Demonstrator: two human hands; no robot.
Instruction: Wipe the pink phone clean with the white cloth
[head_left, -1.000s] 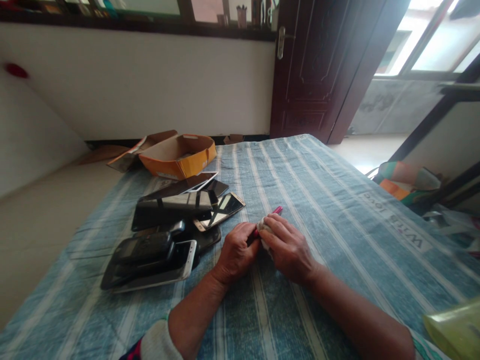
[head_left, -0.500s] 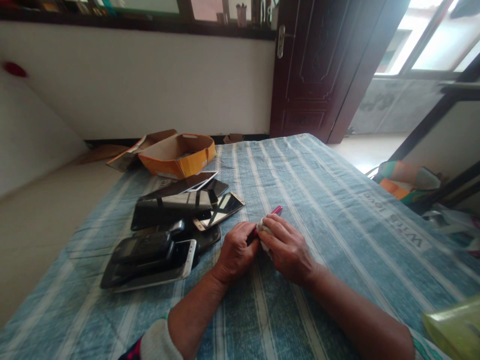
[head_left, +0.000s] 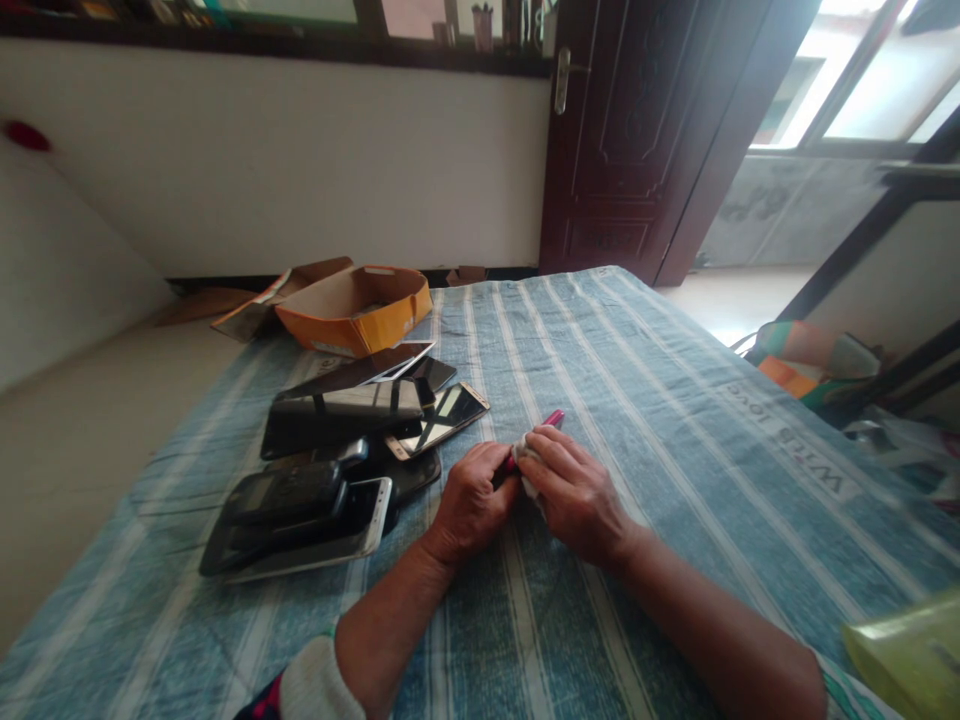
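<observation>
Both hands rest together on a blue striped cloth (head_left: pixel 645 400). My left hand (head_left: pixel 471 505) is closed around the near end of a slim pink object (head_left: pixel 553 418), whose tip pokes out beyond the fingers. My right hand (head_left: pixel 576 495) is closed over a small white cloth (head_left: pixel 527 455) wrapped about that pink object. Just left of my hands lies a pile of several phones (head_left: pixel 337 450), screens up, some stacked on others.
An open orange cardboard box (head_left: pixel 356 310) sits at the far left of the cloth. A dark wooden door (head_left: pixel 637 130) stands behind. Bags (head_left: pixel 814 360) lie on the floor at right. A yellow-green object (head_left: pixel 907 650) shows at the lower right corner.
</observation>
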